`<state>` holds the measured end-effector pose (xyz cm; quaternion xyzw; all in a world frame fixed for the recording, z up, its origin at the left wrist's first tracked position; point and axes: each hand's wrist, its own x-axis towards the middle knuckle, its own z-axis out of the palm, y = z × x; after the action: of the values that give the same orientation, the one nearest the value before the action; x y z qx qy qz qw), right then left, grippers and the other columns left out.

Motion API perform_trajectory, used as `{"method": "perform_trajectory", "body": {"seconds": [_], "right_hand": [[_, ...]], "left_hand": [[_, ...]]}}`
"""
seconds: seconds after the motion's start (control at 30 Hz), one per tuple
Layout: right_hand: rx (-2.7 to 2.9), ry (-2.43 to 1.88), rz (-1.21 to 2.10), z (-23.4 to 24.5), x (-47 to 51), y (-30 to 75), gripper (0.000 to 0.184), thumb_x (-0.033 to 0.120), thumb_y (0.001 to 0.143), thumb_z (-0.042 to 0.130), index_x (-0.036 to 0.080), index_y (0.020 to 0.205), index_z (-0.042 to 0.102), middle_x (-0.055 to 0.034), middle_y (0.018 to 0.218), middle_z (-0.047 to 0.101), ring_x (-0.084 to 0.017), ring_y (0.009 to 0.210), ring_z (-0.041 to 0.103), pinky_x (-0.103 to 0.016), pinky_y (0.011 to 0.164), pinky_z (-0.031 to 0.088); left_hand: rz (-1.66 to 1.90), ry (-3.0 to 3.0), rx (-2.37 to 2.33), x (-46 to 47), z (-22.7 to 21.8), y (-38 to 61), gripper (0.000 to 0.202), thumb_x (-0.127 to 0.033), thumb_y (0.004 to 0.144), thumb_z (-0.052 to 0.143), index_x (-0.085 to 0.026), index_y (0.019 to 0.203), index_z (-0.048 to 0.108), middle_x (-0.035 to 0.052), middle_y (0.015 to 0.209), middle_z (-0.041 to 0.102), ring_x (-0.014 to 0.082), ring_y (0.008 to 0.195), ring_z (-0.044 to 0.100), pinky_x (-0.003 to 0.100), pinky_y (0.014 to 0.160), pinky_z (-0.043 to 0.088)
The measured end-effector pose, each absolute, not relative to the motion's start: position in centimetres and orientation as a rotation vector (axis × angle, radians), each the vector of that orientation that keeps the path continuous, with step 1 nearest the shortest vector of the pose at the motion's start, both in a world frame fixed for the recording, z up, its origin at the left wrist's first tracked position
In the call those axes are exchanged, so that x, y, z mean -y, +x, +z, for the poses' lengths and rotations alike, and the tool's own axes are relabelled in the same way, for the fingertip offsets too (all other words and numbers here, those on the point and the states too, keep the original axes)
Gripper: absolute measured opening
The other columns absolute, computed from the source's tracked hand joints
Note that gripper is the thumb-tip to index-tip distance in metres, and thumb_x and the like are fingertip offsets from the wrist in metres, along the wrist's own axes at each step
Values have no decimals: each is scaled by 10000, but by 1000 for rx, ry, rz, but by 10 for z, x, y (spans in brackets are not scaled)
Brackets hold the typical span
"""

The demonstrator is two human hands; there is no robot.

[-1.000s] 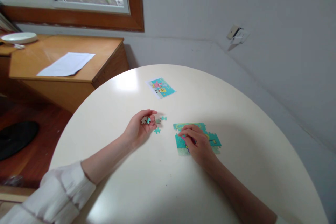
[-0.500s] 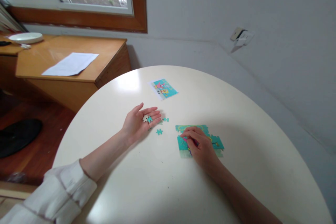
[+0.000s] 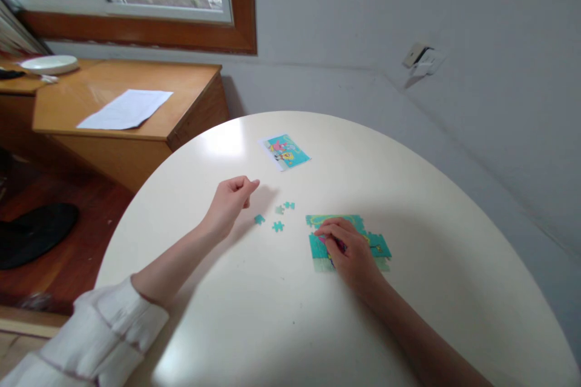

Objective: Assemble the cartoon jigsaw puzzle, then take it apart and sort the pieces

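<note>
My left hand (image 3: 231, 202) is curled closed above the table, to the left of the loose puzzle pieces; the pieces that lay in its palm are hidden inside the fingers. Over the partly joined jigsaw puzzle (image 3: 379, 245), my right hand (image 3: 347, 248) has its fingers pinched together at the upper left part. Whatever those fingertips hold, if anything, is covered. Between the hands lie several loose teal pieces, among them one puzzle piece (image 3: 278, 227) and another puzzle piece (image 3: 259, 219) nearer my left hand.
A small reference picture (image 3: 288, 152) with cartoon figures lies farther back on the round white table (image 3: 363, 175). Beyond the left edge stands a wooden desk (image 3: 190, 91) with a paper sheet (image 3: 127, 109) and a white round object (image 3: 49, 64). A wall meets the far side.
My left hand has turned over and closed from an open palm holding two puzzle pieces. My right hand stays nearly still on the puzzle.
</note>
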<state>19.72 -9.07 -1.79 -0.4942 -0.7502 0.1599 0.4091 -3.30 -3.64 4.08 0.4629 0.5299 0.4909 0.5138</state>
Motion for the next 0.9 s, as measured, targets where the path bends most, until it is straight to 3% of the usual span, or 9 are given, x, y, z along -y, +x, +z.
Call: {"method": "perform_trajectory", "body": {"seconds": [0.13, 0.23, 0.3, 0.4, 0.53, 0.73, 0.9], "right_hand": [[1890, -1242, 400, -19, 90, 198, 211, 100, 771, 465, 217, 732, 637, -32, 775, 628, -168, 783, 582, -307, 709, 465], [1887, -1249, 397, -19, 90, 198, 215, 102, 772, 462, 219, 733, 638, -33, 778, 628, -170, 784, 584, -309, 708, 464], [1886, -1252, 395, -19, 90, 198, 214, 106, 773, 462, 221, 729, 638, -33, 777, 628, -170, 784, 585, -310, 705, 465], [1891, -1244, 390, -19, 90, 198, 212, 109, 774, 463, 220, 728, 638, -33, 768, 627, -170, 781, 584, -310, 703, 465], [1898, -1245, 397, -18, 90, 198, 206, 110, 775, 467, 218, 731, 637, -35, 775, 628, -170, 779, 583, -312, 708, 465], [1895, -1229, 392, -18, 90, 196, 209, 96, 773, 467, 214, 724, 632, -33, 768, 627, -167, 772, 582, -307, 707, 461], [1892, -1230, 389, -18, 90, 195, 204, 96, 776, 472, 213, 725, 632, -32, 764, 627, -167, 766, 582, -308, 705, 455]], "left_hand": [[890, 1620, -1466, 38, 46, -37, 279, -341, 695, 587, -153, 524, 472, -83, 455, 279, 51, 443, 238, 201, 459, 176], [700, 1873, -1523, 37, 41, -40, 223, -344, 734, 551, -146, 650, 610, -70, 471, 335, 69, 458, 306, 202, 479, 235], [643, 2010, -1519, 38, 35, -39, 233, -316, 775, 506, -150, 778, 669, -36, 529, 453, 93, 511, 407, 209, 527, 312], [554, 2187, -1426, 40, 26, -33, 311, -202, 814, 418, -158, 979, 678, 42, 742, 611, 133, 655, 537, 236, 640, 398], [387, 2332, -1396, 45, 23, -22, 418, -97, 796, 377, -183, 1108, 641, 59, 783, 616, 136, 643, 565, 240, 638, 427], [270, 2437, -1430, 46, 20, -20, 446, -54, 762, 387, -194, 1099, 643, 53, 787, 605, 144, 654, 582, 243, 633, 451], [271, 2502, -1412, 46, 22, -21, 339, -93, 771, 402, -184, 949, 677, 53, 778, 604, 154, 697, 589, 238, 634, 448]]}}
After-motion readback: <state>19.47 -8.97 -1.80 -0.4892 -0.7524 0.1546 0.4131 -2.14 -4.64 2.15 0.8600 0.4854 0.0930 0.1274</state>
